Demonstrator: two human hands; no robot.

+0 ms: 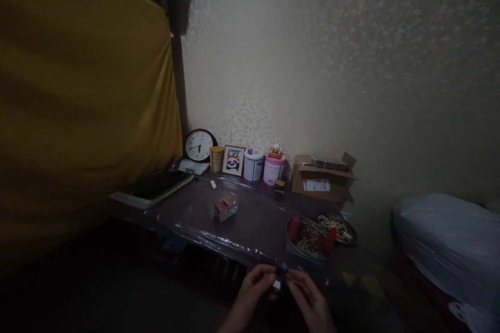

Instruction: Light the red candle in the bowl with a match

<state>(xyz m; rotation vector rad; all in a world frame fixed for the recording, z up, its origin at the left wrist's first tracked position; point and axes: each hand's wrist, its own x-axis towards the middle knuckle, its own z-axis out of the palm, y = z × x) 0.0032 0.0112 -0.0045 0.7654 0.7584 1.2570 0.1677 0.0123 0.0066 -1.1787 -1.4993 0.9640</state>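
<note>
Both my hands meet low in the view, just in front of the table's near edge. My left hand and my right hand are pinched together on a small pale object, too small and dark to name. Just beyond them on the dark table stands a round metal tin with reddish pieces inside, and beside it a flat dish of pale sticks. A small stack of little boxes lies near the table's middle.
Along the wall stand a clock, a yellow can, a framed panda picture, two tins, a cat figurine and an open cardboard box. Books lie left under a yellow curtain. A covered seat is right.
</note>
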